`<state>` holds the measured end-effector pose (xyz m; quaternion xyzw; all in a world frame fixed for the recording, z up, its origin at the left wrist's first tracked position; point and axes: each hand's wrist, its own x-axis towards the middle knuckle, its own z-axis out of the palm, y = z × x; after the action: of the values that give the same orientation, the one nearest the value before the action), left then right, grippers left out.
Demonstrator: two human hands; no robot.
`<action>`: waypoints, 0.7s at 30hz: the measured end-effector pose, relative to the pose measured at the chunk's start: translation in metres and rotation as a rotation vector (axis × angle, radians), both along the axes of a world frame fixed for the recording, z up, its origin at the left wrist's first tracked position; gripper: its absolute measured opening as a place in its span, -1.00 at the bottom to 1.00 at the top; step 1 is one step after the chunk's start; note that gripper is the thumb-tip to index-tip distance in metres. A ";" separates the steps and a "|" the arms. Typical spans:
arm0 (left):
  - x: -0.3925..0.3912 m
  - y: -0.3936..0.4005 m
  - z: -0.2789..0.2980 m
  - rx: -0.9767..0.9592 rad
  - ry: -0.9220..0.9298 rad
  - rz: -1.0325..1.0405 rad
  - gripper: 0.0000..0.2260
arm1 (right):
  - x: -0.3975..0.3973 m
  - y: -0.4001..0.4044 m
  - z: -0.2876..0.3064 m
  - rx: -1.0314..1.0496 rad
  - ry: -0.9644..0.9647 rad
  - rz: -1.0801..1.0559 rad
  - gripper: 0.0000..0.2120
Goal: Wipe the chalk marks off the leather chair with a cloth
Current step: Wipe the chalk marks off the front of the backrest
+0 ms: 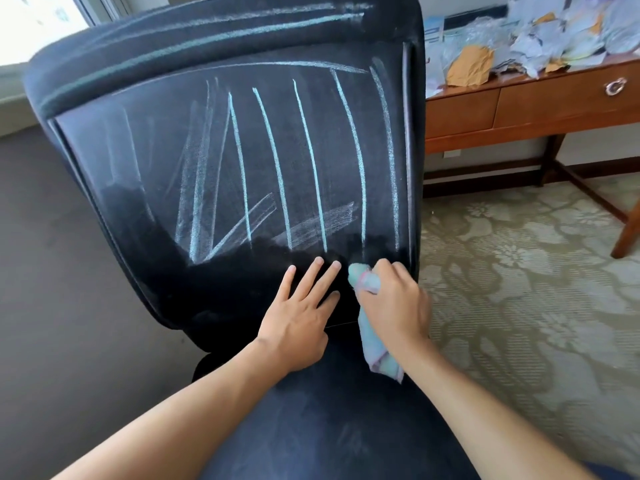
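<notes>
A black leather chair (pixel 145 188) fills the middle of the view, its backrest facing me. Pale blue chalk marks (pixel 277 168) run in long vertical strokes down the backrest, and more streaks cross the headrest. The lowest band of the backrest is dark and free of chalk. My left hand (pixel 301 317) lies flat on that band with its fingers spread. Just to its right, my right hand (pixel 394 303) grips a bunched light blue cloth (pixel 375 344) and presses its tip against the backrest below the rightmost strokes.
A wooden desk (pixel 540 109) with drawers stands at the back right, piled with crumpled papers and envelopes (pixel 519 39). Patterned carpet (pixel 519 289) covers the floor to the right, plain grey carpet to the left. A wooden leg (pixel 627 233) shows at the right edge.
</notes>
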<state>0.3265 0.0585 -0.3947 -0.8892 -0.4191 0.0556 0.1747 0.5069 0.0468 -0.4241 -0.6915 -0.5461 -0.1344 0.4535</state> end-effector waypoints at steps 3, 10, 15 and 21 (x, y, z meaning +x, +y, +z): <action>0.000 0.000 -0.006 0.031 -0.009 -0.004 -0.39 | 0.001 0.003 0.036 0.163 0.027 -0.061 -0.73; 0.005 -0.001 -0.005 -0.017 -0.002 0.029 -0.44 | -0.002 0.003 0.003 -0.036 0.024 -0.001 -0.70; 0.008 -0.004 0.002 -0.072 0.029 0.068 -0.44 | -0.007 0.004 0.013 -0.058 0.104 0.013 -0.75; 0.007 -0.006 0.004 -0.096 0.045 0.060 -0.45 | -0.004 0.010 0.040 0.090 0.091 -0.081 -0.66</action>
<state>0.3333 0.0523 -0.3908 -0.8822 -0.4383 0.1010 0.1394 0.5033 0.0568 -0.3843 -0.6971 -0.4900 -0.1454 0.5028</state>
